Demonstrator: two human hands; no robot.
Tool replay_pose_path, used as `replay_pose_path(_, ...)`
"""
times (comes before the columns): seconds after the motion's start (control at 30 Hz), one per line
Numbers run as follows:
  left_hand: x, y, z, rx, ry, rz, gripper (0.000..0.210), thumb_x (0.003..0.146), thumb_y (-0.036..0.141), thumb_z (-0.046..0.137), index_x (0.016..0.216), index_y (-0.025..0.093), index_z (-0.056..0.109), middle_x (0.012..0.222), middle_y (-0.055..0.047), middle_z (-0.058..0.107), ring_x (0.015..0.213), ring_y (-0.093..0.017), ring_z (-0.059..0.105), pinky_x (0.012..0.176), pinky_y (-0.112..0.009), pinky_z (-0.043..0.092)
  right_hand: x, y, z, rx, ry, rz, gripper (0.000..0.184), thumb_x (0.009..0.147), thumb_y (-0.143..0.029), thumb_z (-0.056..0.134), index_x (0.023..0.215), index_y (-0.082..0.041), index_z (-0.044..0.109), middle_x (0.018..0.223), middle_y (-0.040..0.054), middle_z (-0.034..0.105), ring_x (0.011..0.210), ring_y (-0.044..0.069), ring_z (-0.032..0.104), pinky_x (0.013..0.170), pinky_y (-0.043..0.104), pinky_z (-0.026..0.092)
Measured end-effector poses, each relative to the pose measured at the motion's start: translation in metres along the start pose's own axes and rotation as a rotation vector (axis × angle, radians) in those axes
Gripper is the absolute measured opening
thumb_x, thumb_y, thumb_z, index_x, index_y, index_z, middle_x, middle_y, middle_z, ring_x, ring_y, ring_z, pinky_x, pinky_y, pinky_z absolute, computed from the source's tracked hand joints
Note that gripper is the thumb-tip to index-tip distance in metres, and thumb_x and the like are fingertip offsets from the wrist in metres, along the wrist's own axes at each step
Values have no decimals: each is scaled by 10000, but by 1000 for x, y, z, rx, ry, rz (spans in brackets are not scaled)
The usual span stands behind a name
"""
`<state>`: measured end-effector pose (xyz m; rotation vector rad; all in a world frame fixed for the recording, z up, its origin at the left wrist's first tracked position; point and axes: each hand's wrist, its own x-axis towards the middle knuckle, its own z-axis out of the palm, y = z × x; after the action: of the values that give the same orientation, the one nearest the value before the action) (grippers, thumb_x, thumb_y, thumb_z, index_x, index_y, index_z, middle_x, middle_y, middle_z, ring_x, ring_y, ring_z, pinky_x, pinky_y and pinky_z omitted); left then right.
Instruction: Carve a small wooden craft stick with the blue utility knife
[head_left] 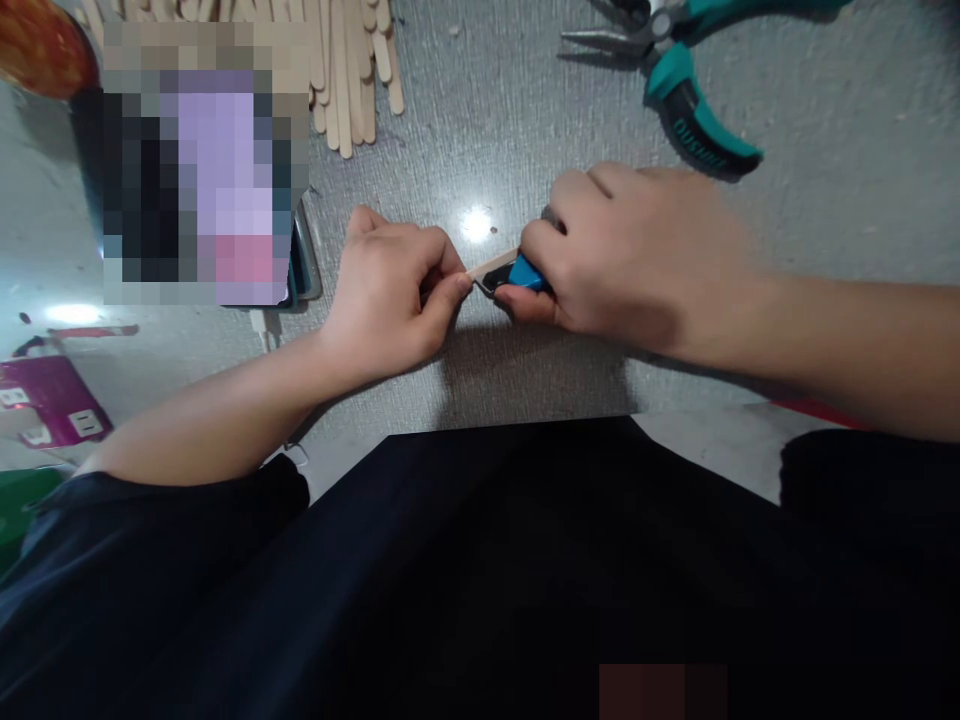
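Note:
Between my two hands runs a wooden craft stick (495, 264). My left hand (401, 285) pinches its left end between thumb and fingertips. A blue and black cutter (527, 276) is gripped in my right hand (637, 255), its dark tip close to my left fingertips and just below the stick. Most of the cutter's body is hidden inside my right fist. Whether the blade touches the wood I cannot tell. The stick's right end goes out of sight at my right fingers.
Many loose craft sticks (349, 75) lie at the back. Teal-handled pliers (664, 60) rest behind my right hand. A partly blurred phone (304, 255) with a white cable (261, 328) is at the left, near a purple power socket block (56, 395). All are on a grey textured table (480, 130).

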<state>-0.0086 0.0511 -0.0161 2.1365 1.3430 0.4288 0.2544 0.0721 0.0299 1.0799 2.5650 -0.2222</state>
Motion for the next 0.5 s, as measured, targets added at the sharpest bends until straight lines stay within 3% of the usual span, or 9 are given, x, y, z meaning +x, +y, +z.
replay_pose_path(0.5,0,3,-2,-8,-17,-12,333,1079,532,686,871,278,633,735,-24,634,825,-285,709,1082,-652,483,0,-1,1,-21,-12,8,1026,1177,-695,-68,1354,-139,775,1289,257,722,1101,419,686,695,449,377)
